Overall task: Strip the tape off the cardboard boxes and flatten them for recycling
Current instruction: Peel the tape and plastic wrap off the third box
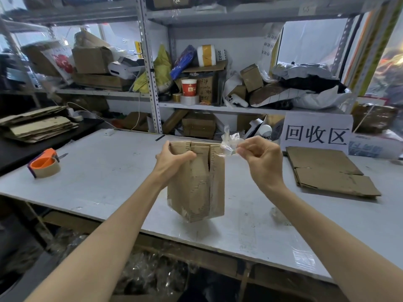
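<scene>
Cluttered metal shelving (pixel 150 68) fills the upper half of the frame, and a white worktable (pixel 104 171) runs across the middle. A small cardboard box (pixel 196 188) is held upright at the centre of the frame, slightly tilted; whether its lowest corner touches the table cannot be told. The box is gripped at its upper left by the left hand (pixel 172 162), with the thumb laid across the near face and the fingers wrapped over the far edge. A crumpled strip of clear tape (pixel 229 142) is pinched between the thumb and fingertips of the right hand (pixel 261 162), just beside the box's upper right corner, and the strip appears to be attached there. The top flaps are parted along a split seam. Glossy tape can be seen along the lower edge of the box, so the stripping step is judged to be under way and the flattening not yet begun. For the next move, the strip would need to be pulled away from the corner while the box is braced, then discarded, and the lower tape would need to be lifted before the walls can be collapsed. A flattened box (pixel 331 171) lies at right below a sign (pixel 316 134) in large black characters, an orange tape dispenser (pixel 44 163) sits at left, and a wad of clear tape (pixel 278 214) lies on the table at lower right.
</scene>
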Demonstrator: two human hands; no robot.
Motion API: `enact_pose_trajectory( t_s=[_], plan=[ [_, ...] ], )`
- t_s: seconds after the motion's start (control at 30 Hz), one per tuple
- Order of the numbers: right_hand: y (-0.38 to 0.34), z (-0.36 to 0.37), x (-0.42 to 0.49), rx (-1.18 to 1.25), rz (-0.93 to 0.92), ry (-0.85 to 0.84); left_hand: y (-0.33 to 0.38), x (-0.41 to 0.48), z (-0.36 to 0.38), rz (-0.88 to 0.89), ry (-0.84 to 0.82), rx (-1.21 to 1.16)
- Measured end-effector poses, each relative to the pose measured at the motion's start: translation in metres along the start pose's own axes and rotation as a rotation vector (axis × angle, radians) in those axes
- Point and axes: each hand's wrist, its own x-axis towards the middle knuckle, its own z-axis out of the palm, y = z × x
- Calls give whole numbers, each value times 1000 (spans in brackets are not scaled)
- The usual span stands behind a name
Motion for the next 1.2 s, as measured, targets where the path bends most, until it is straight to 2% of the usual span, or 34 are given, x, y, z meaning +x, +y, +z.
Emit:
enact_pose_trajectory(
  t_s=[0.23,0.33,0.43,0.57,0.63,0.73,0.87,1.0,1.07,1.2],
  plan=[
    [3,2,8,-192,59,-164,0,-5,5,90,-47,-5],
    [3,7,11,-184,174,-239,-2,-8,6,132,-106,27],
    [6,11,11,-177,239,-215,-7,-12,19,172,-107,118],
    [9,12,8,-237,208,-156,-11,-11,31,265,15,112],
    [11,8,9,-154,301,-179,-12,-9,31,320,55,97],
    [12,1,8,107,513,-227,-13,-5,27,338,61,114],
    [20,-2,-4,387,660,-307,-21,-3,17,225,39,-26],
    [28,1,-9,375,639,-330,-24,-8,18,198,-2,-68],
    [25,3,-5,429,607,-288,-19,-6,20,174,3,-24],
    [20,-3,5,604,613,-259,-22,0,17,175,-96,71]
  ],
)
